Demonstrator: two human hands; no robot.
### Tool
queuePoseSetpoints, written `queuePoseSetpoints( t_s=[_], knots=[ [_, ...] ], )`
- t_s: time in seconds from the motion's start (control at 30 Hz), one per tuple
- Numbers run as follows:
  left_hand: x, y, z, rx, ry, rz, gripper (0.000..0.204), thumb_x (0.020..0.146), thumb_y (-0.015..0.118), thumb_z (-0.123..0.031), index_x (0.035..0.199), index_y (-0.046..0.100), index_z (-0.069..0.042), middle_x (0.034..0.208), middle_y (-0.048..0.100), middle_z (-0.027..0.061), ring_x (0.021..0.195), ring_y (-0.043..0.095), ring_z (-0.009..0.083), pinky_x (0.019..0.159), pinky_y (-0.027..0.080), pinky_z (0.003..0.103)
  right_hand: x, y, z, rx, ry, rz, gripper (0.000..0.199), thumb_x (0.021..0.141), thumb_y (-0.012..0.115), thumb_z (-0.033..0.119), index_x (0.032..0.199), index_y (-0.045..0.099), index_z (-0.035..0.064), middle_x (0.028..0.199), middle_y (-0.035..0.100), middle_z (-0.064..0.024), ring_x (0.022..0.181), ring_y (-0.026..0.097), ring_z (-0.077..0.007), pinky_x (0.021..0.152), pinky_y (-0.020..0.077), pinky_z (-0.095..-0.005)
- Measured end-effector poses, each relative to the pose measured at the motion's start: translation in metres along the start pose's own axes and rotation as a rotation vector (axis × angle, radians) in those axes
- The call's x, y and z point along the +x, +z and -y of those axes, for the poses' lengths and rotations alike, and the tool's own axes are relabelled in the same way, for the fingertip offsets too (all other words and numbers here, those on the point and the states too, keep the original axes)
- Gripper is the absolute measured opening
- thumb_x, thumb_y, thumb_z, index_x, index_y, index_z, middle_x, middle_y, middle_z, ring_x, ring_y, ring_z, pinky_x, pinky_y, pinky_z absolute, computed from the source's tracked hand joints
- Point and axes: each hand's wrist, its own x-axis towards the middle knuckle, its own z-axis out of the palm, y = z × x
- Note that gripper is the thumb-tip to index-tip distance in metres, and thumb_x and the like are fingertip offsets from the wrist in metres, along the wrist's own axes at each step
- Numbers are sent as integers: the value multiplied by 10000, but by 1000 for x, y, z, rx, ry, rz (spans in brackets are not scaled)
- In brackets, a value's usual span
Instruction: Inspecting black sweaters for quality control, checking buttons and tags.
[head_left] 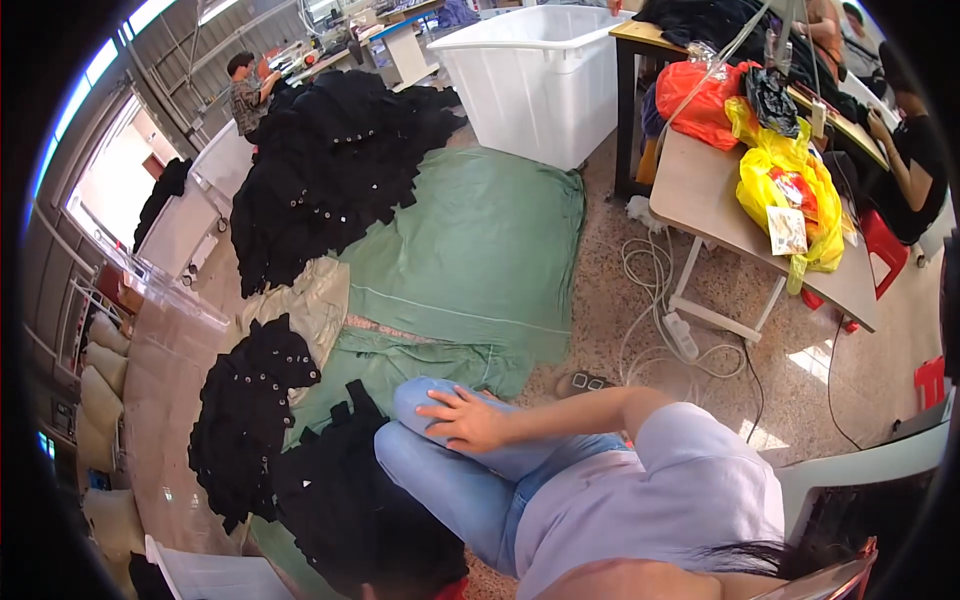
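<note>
I have the bare R hand [468,421] resting on a knee of the light-blue denim jeans [480,500], fingers apart & spread over it. Can't pick out the L hand, so can't tell its fingers. Nearest loose stuff: a matte black cloth heap [345,500], below-L of the R fingertips, apart from them. Farther L, a black fabric pile w/ small round fasteners [235,420]. Above the fingers I see a wide, wrinkled green cloth sheet [480,240], then a tall white plastic bin [530,90] beyond.
</note>
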Motion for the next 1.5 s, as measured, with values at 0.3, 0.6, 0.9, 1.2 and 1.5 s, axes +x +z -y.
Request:
queuePoseSetpoints(
  t_s=[0.3, 0.6, 0.9, 1.2, 1.5],
  knots=[
    [169, -107, -112, -731, 232, 50, 554, 843, 691, -192, 1342, 505, -37, 1358, 463, 250, 1189, 489, 367, 1026, 365, 468, 60, -55, 149, 674, -552, -133, 1027, 783, 699, 541, 1527, 168, 73, 1541, 211, -227, 1418, 241, -400, 1086, 246, -602],
    [256, -140, -15, -1036, 121, 179, 304, 860, 649, -115, 1145, 611, -18, 1130, 603, 207, 997, 600, 279, 833, 479, 371, 138, -182, 211, 1249, -686, -574, 499, 687, 507, -61, 1182, 510, 3, 1066, 604, -103, 1023, 590, -165, 832, 476, -282],
    [162, -74, -172, -803, 60, 641, 155, 924, 602, -105, 1056, 564, -33, 810, 662, 92, 669, 650, 143, 578, 535, 242, 100, -129, 37, 1315, -150, 166, 382, 719, 580, -23, 1091, 663, 2, 1067, 638, -37, 976, 573, -133, 895, 456, -281],
    [-36, -30, -63, 142, 64, 746, 195, 833, 709, -225, 932, 683, -59, 911, 642, 185, 848, 639, 351, 710, 494, 428, -35, -36, -42, 575, -25, 159, 334, 744, 801, 257, 999, 681, 77, 1213, 561, -191, 1196, 483, -362, 1016, 385, -433],
    [-58, 3, -23, -145, 19, 846, 207, 827, 639, -45, 1024, 575, -55, 883, 666, 179, 857, 655, 396, 738, 501, 434, -25, -132, -17, 1046, 617, -365, 175, 877, 680, 43, 1004, 569, 92, 874, 594, 11, 820, 567, -72, 703, 463, -235]
  ],
)
